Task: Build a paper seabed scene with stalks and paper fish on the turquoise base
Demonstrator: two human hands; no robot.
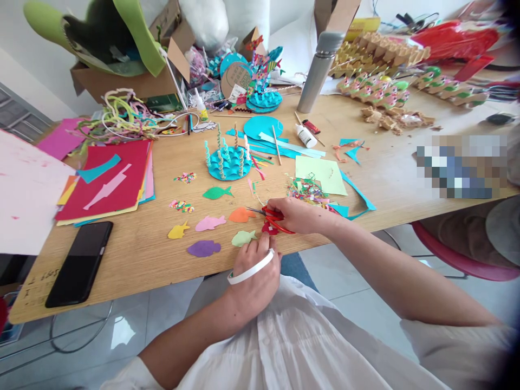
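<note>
My right hand is closed on red-handled scissors, whose blades point left over an orange paper fish. Close to the table's front edge, my left hand has a white strip across its back; its fingertips are by a dark red paper piece, and what they hold, if anything, is hidden. Around lie paper fish: light green, purple, pink, yellow and green.
Beyond the fish stands a blue disc with twisted posts. Paper scraps lie behind my right hand. A black phone and coloured sheets are at left. A grey bottle stands at the back; a glue bottle lies nearer.
</note>
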